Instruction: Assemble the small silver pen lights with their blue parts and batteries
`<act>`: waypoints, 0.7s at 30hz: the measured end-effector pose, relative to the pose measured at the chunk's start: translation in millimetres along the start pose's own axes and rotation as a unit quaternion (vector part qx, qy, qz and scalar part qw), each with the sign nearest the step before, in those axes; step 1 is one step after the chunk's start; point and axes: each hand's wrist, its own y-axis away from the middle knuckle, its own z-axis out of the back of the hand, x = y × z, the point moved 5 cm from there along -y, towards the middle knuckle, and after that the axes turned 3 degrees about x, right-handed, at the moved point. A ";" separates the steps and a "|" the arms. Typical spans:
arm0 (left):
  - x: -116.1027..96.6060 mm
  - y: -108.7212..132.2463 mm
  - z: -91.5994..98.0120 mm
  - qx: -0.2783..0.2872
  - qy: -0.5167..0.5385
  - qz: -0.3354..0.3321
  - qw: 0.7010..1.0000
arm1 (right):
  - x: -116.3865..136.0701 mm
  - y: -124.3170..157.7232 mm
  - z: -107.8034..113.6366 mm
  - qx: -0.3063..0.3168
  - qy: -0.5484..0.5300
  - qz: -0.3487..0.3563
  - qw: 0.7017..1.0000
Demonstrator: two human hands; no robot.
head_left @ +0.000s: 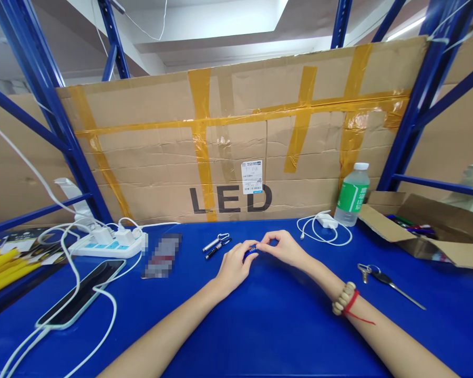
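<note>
My left hand (233, 266) and my right hand (284, 247) meet over the blue tabletop (260, 325). Between their fingertips they pinch a small dark pen-like item (251, 250), each hand closed on one end. A bead bracelet and a red string (346, 300) circle my right wrist. Two more small pen-like pieces (216, 245), one silver with a clip and one black, lie just left of my left hand.
A taped cardboard sheet marked LED (236, 152) backs the table. At the left are a power strip (106, 244) with chargers, a phone (81, 294) on a cable and another phone (161, 255). At the right are a water bottle (351, 195), a white charger cable (325, 228), keys (378, 275) and an open carton (421, 231).
</note>
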 end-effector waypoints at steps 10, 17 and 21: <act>-5.9 -1.4 2.1 0.020 0.021 0.031 0.999 | 3.3 2.2 2.0 -0.031 0.065 0.027 0.997; 2.0 -3.6 -0.2 0.012 0.056 0.056 0.997 | 10.3 4.8 8.5 -0.050 0.110 0.081 0.989; 1.5 -3.5 -2.6 0.037 0.079 0.042 0.995 | 8.3 3.8 9.1 -0.046 0.106 0.104 0.988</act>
